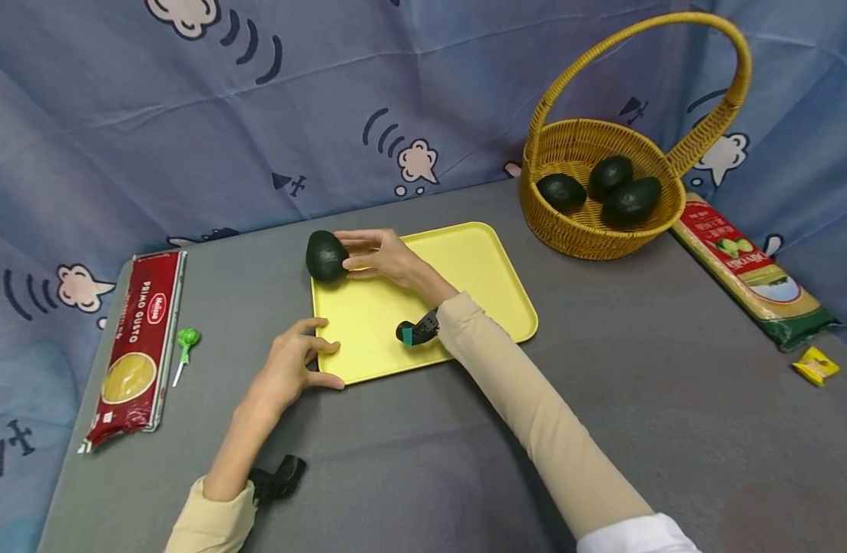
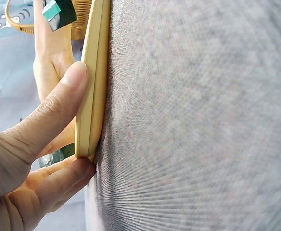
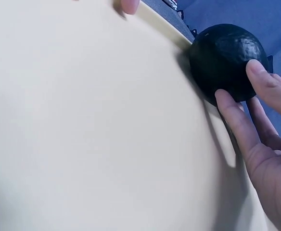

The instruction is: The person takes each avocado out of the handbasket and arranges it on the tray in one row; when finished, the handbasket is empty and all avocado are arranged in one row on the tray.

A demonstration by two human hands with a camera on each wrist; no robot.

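- Right hand (image 1: 390, 258): thumb and fingertips curved against a dark green avocado (image 1: 325, 257), pinching it from its 3 o'clock side.
- Avocado position: 10 o'clock from the centre of the yellow tray (image 1: 480, 261), at the corner rim; contact with the tray cannot be told.
- Left hand (image 1: 289, 366): thumb and fingers pinch the tray's 8 o'clock corner, thumb on the rim in the left wrist view.
- Wicker basket (image 1: 578, 240): 2 o'clock from the tray, handle upright, three more avocados (image 1: 632, 201) inside.
- Red packet (image 1: 136, 338): 9 o'clock, flat on the grey table (image 1: 637, 430); green lollipop (image 1: 186, 342) just beside it.
- Rice bag (image 1: 748, 269): 3 o'clock, one end by the basket; yellow sweet (image 1: 815, 366) near its other end.
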